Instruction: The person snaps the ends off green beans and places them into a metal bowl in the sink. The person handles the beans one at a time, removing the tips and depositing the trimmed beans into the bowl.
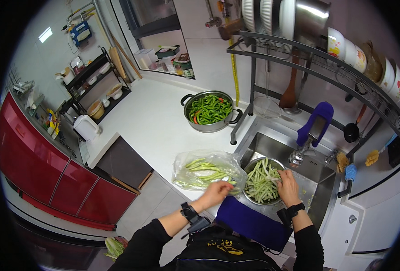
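Note:
My left hand (217, 193) is at the near right edge of a clear plastic bag (183, 166) on the white counter, its fingers curled; whether it holds anything is unclear. Long green beans (208, 167) lie inside the bag. My right hand (287, 187) is over the right side of a round metal bowl (266, 204), with pale green bean pieces (268, 177) between its fingers. The bowl is full of cut beans and sits at the left part of the steel sink (322, 200). A purple cloth (254, 223) hangs over the counter's front edge before me.
A two-handled steel pot (208, 128) of green peppers stands farther back on the counter. Over the sink are a faucet (298, 155) with a purple cover and a dark dish rack (288, 61) with bowls. A white kettle (85, 127) stands at the left.

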`<state>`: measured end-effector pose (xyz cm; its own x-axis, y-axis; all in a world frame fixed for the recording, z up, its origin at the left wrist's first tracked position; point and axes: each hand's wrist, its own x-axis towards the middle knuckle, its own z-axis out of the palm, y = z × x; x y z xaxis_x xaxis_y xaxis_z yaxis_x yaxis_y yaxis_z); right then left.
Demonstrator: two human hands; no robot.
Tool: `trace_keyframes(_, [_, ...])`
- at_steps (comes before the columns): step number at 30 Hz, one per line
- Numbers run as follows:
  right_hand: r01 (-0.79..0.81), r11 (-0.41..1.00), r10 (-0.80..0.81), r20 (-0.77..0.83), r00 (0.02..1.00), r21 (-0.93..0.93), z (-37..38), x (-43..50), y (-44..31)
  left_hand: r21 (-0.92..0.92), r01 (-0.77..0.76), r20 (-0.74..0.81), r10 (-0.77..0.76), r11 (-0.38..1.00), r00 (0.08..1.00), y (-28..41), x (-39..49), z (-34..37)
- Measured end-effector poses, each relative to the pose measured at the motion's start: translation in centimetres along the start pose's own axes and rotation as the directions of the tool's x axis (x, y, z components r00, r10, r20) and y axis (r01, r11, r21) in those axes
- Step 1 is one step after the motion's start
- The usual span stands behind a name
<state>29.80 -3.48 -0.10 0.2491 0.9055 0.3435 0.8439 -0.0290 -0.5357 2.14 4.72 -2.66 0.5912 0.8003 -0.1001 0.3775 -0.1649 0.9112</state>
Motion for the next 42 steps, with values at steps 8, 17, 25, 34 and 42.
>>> trace_keyframes(8, [0.263,0.908,-0.31,0.101,0.945,0.325,6.5,0.7,-9.7,0.764,-0.127,-0.084,0.293,0.632,0.952,-5.5,5.1,-7.9])
trace_keyframes(17, [0.028,0.994,-0.043,0.144,0.989,0.101,13.8,0.5,-9.3,0.712,-0.314,0.016,0.432,0.628,0.902,-6.6,4.0,-11.8])
trace_keyframes(25, [-0.407,0.366,0.235,0.34,0.911,0.837,9.8,1.4,-13.5,0.487,-0.442,0.008,0.502,0.753,0.865,-2.5,2.3,-14.6])
trace_keyframes(34, [-0.229,0.232,0.422,0.114,0.899,0.945,6.9,1.3,-15.6,-0.195,-0.254,0.189,0.291,0.947,0.938,1.4,1.9,-11.9])
trace_keyframes(42, [-0.136,0.142,0.539,0.039,0.841,0.98,4.1,-0.3,-14.0,-0.429,0.09,0.433,0.118,0.899,0.894,1.4,2.2,-11.6])
